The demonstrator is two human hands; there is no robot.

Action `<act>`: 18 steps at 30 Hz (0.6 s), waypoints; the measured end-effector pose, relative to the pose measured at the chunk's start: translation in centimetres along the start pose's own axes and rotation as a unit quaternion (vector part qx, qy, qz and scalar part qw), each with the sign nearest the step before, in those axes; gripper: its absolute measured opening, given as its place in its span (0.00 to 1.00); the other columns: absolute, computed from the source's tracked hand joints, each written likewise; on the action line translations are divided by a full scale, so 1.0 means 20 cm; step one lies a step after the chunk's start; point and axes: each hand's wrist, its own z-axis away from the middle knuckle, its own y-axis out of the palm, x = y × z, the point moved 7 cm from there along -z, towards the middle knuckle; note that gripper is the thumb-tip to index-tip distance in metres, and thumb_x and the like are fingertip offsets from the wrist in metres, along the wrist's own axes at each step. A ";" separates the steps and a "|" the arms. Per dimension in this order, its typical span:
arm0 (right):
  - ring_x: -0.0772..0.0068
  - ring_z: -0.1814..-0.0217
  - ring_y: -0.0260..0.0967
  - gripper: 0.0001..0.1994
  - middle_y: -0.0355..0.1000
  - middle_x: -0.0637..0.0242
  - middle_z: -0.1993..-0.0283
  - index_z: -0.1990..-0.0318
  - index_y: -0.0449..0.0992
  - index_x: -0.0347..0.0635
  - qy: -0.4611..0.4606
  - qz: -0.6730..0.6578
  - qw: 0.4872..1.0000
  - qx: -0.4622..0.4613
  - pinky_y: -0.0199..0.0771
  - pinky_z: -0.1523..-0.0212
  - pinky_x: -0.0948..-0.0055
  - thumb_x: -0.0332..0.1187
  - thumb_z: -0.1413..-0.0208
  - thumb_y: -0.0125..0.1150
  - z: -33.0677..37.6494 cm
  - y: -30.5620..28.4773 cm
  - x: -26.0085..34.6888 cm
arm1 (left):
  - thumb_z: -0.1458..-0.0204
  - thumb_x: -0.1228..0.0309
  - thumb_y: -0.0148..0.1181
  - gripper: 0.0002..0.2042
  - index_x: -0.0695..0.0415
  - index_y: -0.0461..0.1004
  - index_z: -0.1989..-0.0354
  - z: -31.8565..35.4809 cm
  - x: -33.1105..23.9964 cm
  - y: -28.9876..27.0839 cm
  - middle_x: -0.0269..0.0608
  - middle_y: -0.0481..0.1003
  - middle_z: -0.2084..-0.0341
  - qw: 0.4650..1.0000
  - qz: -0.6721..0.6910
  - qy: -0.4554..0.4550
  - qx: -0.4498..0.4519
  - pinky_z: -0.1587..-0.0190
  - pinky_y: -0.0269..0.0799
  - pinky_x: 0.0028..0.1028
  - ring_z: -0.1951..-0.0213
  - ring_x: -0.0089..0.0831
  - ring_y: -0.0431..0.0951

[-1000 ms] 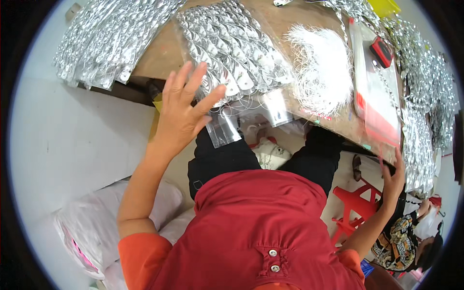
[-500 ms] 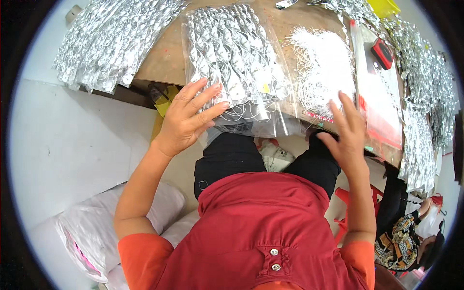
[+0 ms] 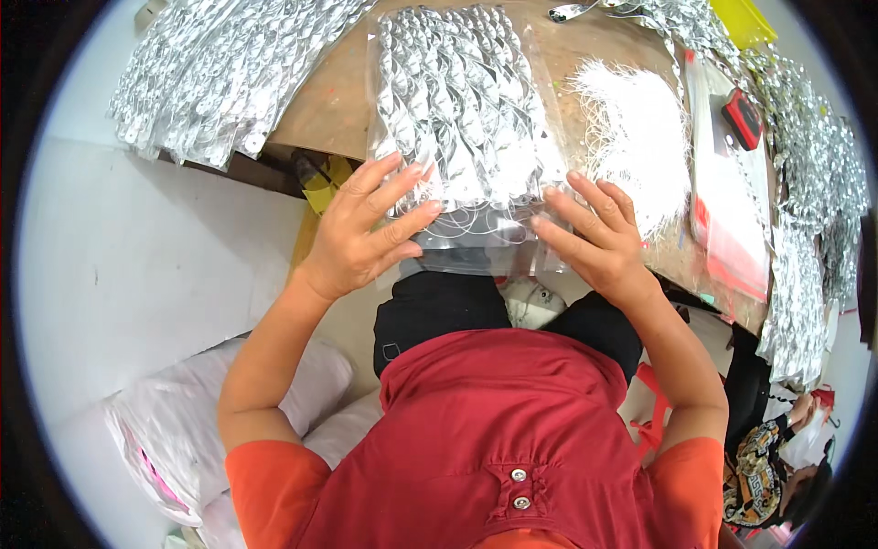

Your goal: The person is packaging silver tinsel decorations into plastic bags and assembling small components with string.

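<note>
In front of me a clear plastic bag (image 3: 457, 259) lies on the table with its near end hanging past the edge. Inside it are silver foil spirals (image 3: 462, 101) in side-by-side rows, with loops of thin white string at their near ends. My left hand (image 3: 361, 229) rests on the bag's near left corner, fingers spread. On the near right corner lies my right hand (image 3: 599, 229), its fingers also stretched out and apart. Neither hand grips anything. To the right of the bag sits a bundle of white string (image 3: 636, 146).
More bagged foil spirals (image 3: 229, 82) are piled at the far left. Flat clear bags with red edges (image 3: 727, 247) lie at the right under a red and black tape measure (image 3: 743, 119). Silver strands (image 3: 805, 165) hang off the right side. A person (image 3: 768, 476) is at the lower right.
My right hand has moved left from near the white string onto the bag's right corner. The left hand stays on the left corner. The whole view has shifted slightly.
</note>
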 end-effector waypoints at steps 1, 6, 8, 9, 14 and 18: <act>0.58 0.39 0.60 0.19 0.69 0.67 0.46 0.55 0.75 0.52 -0.002 -0.004 1.000 0.000 0.54 0.41 0.60 0.28 0.59 0.63 0.01 -0.01 -0.01 | 0.59 0.67 0.64 0.21 0.46 0.73 0.52 0.01 0.00 -0.01 0.41 0.66 0.46 1.000 0.018 -0.007 -0.001 0.45 0.64 0.41 0.44 0.47 0.64; 0.63 0.50 0.66 0.09 0.74 0.64 0.57 0.60 0.75 0.38 0.163 -0.246 0.955 -0.008 0.61 0.48 0.68 0.27 0.47 0.52 0.02 0.02 -0.11 | 0.50 0.66 0.56 0.12 0.51 0.77 0.57 0.02 0.04 -0.03 0.42 0.69 0.51 0.990 0.112 -0.084 -0.015 0.45 0.62 0.39 0.45 0.46 0.65; 0.66 0.55 0.66 0.08 0.73 0.64 0.61 0.61 0.75 0.37 0.226 -0.274 0.934 -0.023 0.62 0.51 0.70 0.28 0.44 0.50 0.04 0.04 -0.14 | 0.48 0.66 0.54 0.11 0.54 0.78 0.60 0.00 0.04 -0.03 0.42 0.70 0.54 0.980 0.157 -0.118 -0.021 0.45 0.62 0.38 0.46 0.46 0.66; 0.70 0.60 0.66 0.09 0.73 0.63 0.66 0.62 0.74 0.35 0.290 -0.301 0.908 -0.037 0.63 0.55 0.73 0.29 0.42 0.47 0.06 0.06 -0.17 | 0.47 0.68 0.54 0.10 0.56 0.78 0.62 0.00 0.05 -0.03 0.42 0.71 0.56 0.970 0.201 -0.138 -0.026 0.46 0.62 0.37 0.48 0.44 0.68; 0.79 0.69 0.63 0.10 0.70 0.67 0.73 0.66 0.73 0.34 0.380 -0.403 0.829 -0.082 0.63 0.64 0.79 0.30 0.40 0.47 0.01 0.11 -0.18 | 0.47 0.72 0.53 0.08 0.61 0.77 0.66 0.05 0.09 0.00 0.42 0.73 0.61 0.910 0.330 -0.235 -0.084 0.49 0.64 0.32 0.52 0.38 0.70; 0.85 0.75 0.61 0.06 0.67 0.72 0.76 0.69 0.71 0.34 0.413 -0.373 0.823 -0.116 0.60 0.73 0.85 0.28 0.42 0.51 0.01 0.13 -0.21 | 0.48 0.74 0.55 0.05 0.64 0.74 0.71 0.13 0.16 0.05 0.43 0.70 0.60 0.839 0.391 -0.322 -0.200 0.53 0.64 0.28 0.57 0.28 0.70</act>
